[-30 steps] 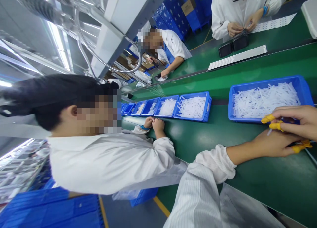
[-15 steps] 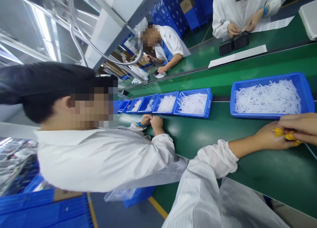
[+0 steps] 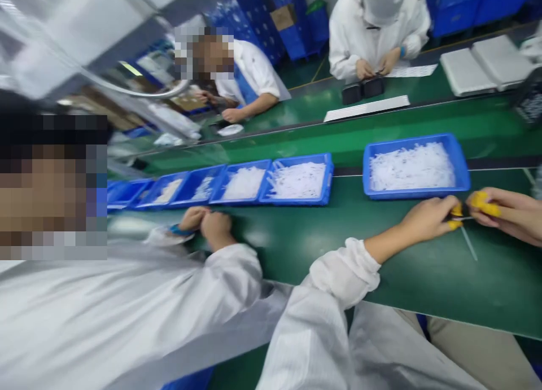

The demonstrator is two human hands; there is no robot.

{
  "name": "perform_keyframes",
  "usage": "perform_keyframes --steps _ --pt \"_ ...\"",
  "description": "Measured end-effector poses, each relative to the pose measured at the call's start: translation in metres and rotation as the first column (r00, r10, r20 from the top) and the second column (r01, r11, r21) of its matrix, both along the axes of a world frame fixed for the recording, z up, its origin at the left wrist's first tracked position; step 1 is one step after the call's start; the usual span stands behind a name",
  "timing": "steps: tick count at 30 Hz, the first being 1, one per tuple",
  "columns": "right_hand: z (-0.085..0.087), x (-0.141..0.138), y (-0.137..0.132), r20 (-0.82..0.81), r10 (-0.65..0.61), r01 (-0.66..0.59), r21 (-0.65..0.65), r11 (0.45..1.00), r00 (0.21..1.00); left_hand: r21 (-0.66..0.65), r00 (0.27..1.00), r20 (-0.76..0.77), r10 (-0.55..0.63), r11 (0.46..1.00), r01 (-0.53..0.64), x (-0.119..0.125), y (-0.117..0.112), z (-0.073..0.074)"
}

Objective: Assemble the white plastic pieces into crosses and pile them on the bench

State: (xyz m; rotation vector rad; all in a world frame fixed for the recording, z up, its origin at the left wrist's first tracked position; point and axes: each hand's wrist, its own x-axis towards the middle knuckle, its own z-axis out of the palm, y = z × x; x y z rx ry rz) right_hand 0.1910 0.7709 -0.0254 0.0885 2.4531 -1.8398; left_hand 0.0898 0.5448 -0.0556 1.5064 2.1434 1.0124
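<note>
Closely, left hand (image 3: 427, 218) meets right hand (image 3: 508, 212) (fingertips (image 3: 483, 202) touching).

blue trays (image 3: 417, 193) 6 | co-workers (image 3: 249, 74) 3 | black boxes (image 3: 351, 93) 2 | own hands (image 3: 427, 218) 2

whole frame motion-blurred. right hand (image 3: 506, 214) cut off at right edge, wrist out of frame. small dark piece (image 3: 464, 210) pinched between it and left hand (image 3: 427, 219), too small to identify. white pieces (image 3: 410, 167) in blue tray (image 3: 417, 193) smear into one mass, can't count them.
</note>
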Motion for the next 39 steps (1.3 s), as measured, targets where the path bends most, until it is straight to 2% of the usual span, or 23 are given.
perform_keyframes --steps 1,3,5,8,12,17,19,22,24,27,39 --pt "0.002 0.0 -0.006 0.062 0.019 -0.009 -0.157 0.988 0.998 0.02 0.999 0.035 0.011 1.0 -0.012 0.002 -0.002 -0.001" --pt "0.0 -0.006 -0.016 0.06 -0.031 0.049 -0.325 0.945 0.998 0.052 0.995 0.089 0.045 0.997 -0.049 0.003 -0.005 -0.005" --pt "-0.007 -0.014 -0.02 0.055 -0.039 0.058 -0.405 0.912 0.998 0.066 0.988 0.135 0.069 0.995 -0.079 0.001 -0.007 -0.011" --pt "-0.018 -0.022 -0.017 0.006 -0.038 0.037 -0.433 0.901 0.999 0.068 0.984 0.153 0.086 0.993 -0.097 -0.003 -0.009 -0.017" --pt "-0.02 -0.017 -0.009 -0.057 0.017 -0.037 -0.385 0.922 0.998 0.077 0.977 0.194 0.087 0.992 -0.104 -0.004 -0.013 -0.015" --pt "-0.021 -0.008 -0.001 -0.022 0.139 -0.138 -0.317 0.938 0.99 0.087 0.971 0.223 0.081 0.991 -0.103 -0.004 -0.015 -0.009" --pt "-0.023 -0.005 -0.001 -0.044 0.141 -0.147 -0.224 0.963 0.989 0.086 0.969 0.234 0.079 0.991 -0.102 -0.005 -0.016 -0.008" --pt "-0.021 -0.004 -0.005 -0.139 0.145 -0.148 -0.012 0.989 0.98 0.083 0.968 0.238 0.074 0.992 -0.096 -0.007 -0.017 -0.007" --pt "-0.018 -0.004 -0.007 -0.198 0.177 -0.158 0.108 0.982 0.964 0.083 0.969 0.239 0.062 0.993 -0.084 -0.008 -0.017 -0.005" --pt "-0.016 -0.004 -0.009 -0.228 0.212 -0.164 0.214 0.963 0.95 0.077 0.966 0.256 0.044 0.995 -0.065 -0.01 -0.018 0.0" --pt "-0.013 -0.002 -0.006 -0.229 0.28 -0.2 0.32 0.926 0.932 0.069 0.958 0.286 0.025 0.997 -0.047 -0.009 -0.017 0.003"
